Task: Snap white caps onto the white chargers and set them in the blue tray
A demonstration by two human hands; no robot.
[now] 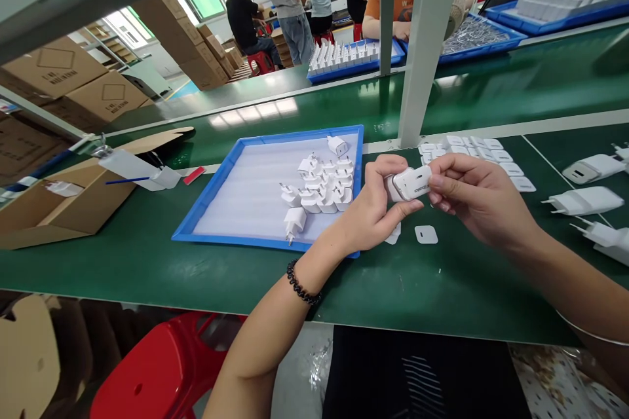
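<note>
My left hand [381, 200] is closed around a white plug charger [393, 190], holding it above the green bench. A white face plate [413, 182] with a small slot and printed lettering lies against the charger's end. My right hand [466, 193] pinches the right edge of this plate between thumb and fingers. Whether the plate is seated or only touching, I cannot tell. Below the hands, a loose white plate [426, 234] rests on the bench, and another is partly hidden by my left hand. Behind my right hand lie rows of similar white plates [491, 150].
A blue-rimmed tray [236, 144] on the left holds several white plug chargers [324, 186]. More chargers [584, 200] lie at the right. A grey post [417, 52] rises behind my hands. An open cardboard box [73, 216] and a bottle [132, 167] stand far left. Co-workers are beyond.
</note>
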